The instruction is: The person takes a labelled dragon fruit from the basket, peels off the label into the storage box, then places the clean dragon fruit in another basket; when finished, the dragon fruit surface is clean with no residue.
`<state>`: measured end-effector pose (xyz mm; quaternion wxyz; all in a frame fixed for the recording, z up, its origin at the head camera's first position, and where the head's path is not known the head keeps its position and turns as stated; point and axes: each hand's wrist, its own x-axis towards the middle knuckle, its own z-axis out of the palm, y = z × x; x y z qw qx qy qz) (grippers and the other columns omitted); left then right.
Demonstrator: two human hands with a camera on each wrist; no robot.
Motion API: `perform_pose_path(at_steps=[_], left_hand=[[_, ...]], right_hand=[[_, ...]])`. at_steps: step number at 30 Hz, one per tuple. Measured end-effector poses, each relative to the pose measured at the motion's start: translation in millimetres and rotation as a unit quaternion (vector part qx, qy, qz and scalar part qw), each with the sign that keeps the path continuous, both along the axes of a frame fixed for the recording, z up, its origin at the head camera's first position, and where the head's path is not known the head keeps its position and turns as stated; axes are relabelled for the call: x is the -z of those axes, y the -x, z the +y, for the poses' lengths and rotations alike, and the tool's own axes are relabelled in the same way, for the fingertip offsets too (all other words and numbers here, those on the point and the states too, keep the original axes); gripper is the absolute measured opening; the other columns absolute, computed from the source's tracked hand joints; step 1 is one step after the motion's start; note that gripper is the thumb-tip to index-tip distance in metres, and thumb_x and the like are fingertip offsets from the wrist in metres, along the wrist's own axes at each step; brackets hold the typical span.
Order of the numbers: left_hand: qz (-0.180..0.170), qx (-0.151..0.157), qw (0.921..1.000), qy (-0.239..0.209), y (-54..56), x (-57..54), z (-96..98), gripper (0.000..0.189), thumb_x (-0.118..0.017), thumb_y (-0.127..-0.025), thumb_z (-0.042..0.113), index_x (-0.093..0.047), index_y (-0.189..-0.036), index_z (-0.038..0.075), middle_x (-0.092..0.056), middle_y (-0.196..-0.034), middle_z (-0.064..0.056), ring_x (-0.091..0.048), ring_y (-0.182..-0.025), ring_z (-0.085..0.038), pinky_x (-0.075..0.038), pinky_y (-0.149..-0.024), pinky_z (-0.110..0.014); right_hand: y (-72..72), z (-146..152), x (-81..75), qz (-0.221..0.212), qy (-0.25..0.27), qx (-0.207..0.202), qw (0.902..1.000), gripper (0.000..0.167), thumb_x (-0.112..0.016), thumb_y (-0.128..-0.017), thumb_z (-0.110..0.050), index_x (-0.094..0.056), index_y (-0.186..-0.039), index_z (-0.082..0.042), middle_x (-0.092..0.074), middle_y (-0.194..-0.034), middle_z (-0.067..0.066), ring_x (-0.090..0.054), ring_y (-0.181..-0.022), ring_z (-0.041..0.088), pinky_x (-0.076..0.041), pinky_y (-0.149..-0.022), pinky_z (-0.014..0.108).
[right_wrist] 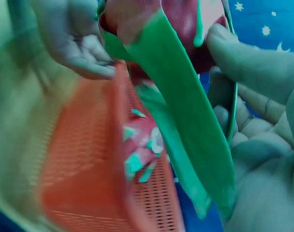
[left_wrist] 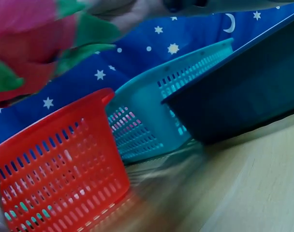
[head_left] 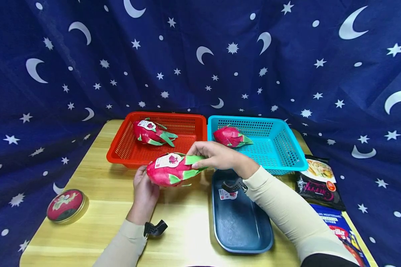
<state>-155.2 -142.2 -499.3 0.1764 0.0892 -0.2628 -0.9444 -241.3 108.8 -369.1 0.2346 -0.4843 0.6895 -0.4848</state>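
Observation:
Over the front of the red basket, a pink dragon fruit (head_left: 165, 174) with green leaf tips and a white label is held in the air between both hands. The right hand (head_left: 214, 155) pinches its leafy end between thumb and fingers. At the rounded end, the left hand (head_left: 146, 189) grips the fruit from the left and below; the fruit hides part of that hand. A second labelled dragon fruit (head_left: 150, 132) lies in the red basket (head_left: 120, 148). Another dragon fruit (head_left: 230, 136) lies in the blue basket (head_left: 289, 148) at the right.
A dark blue tray (head_left: 242, 230) stands under the right forearm, with a white label (head_left: 227, 194) in it. Right of it lie a black food packet (head_left: 319, 185) and a blue packet (head_left: 341, 233). A round red tin (head_left: 67, 205) sits at the table's left.

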Motion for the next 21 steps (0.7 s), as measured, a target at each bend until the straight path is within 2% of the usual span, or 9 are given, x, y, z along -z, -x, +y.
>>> perform_pose_path(at_steps=[4, 7, 14, 21], left_hand=[[-0.032, 0.016, 0.9986, 0.038, -1.0, 0.3, -5.9, 0.013, -0.07, -0.102, 0.005, -0.058, -0.097, 0.005, -0.073, -0.094, -0.011, -0.074, -0.085, -0.021, -0.061, -0.08, -0.032], [-0.049, 0.023, 0.9979, 0.035, 2.0, 1.6, -8.4, 0.013, -0.071, -0.101, 0.006, -0.058, -0.099, 0.005, -0.071, -0.095, -0.012, -0.074, -0.087, -0.023, -0.059, -0.089, -0.035], [-0.027, 0.031, 0.9988, 0.028, 7.5, 4.6, -14.1, 0.01, -0.063, -0.103, -0.003, -0.057, -0.097, 0.003, -0.068, -0.095, -0.012, -0.072, -0.086, -0.022, -0.057, -0.092, -0.036], [-0.03, 0.083, 0.9958, 0.024, 8.3, 8.6, -27.6, 0.014, -0.059, -0.104, -0.006, -0.061, -0.092, 0.001, -0.069, -0.095, -0.015, -0.073, -0.087, -0.025, -0.055, -0.097, -0.041]], right_hand=[[-11.0, 1.2, 20.5, -0.059, -0.002, -0.047, 0.9972, 0.025, -0.072, -0.097, 0.006, -0.06, -0.119, 0.004, -0.072, -0.107, 0.012, -0.067, -0.091, 0.027, -0.056, -0.081, 0.033], [-18.4, 1.6, 33.0, -0.075, -0.021, -0.067, 0.9946, 0.025, -0.072, -0.097, 0.005, -0.059, -0.118, 0.004, -0.072, -0.106, 0.012, -0.067, -0.09, 0.025, -0.055, -0.078, 0.031], [-27.5, -3.7, 47.6, -0.03, -0.075, -0.076, 0.9938, 0.026, -0.076, -0.097, -0.004, -0.061, -0.117, 0.0, -0.07, -0.098, 0.007, -0.064, -0.083, 0.02, -0.054, -0.072, 0.029], [-27.2, -7.3, 56.0, 0.058, -0.123, -0.051, 0.9895, 0.023, -0.078, -0.098, -0.012, -0.062, -0.114, -0.011, -0.068, -0.099, -0.008, -0.061, -0.084, 0.009, -0.051, -0.076, 0.028]])
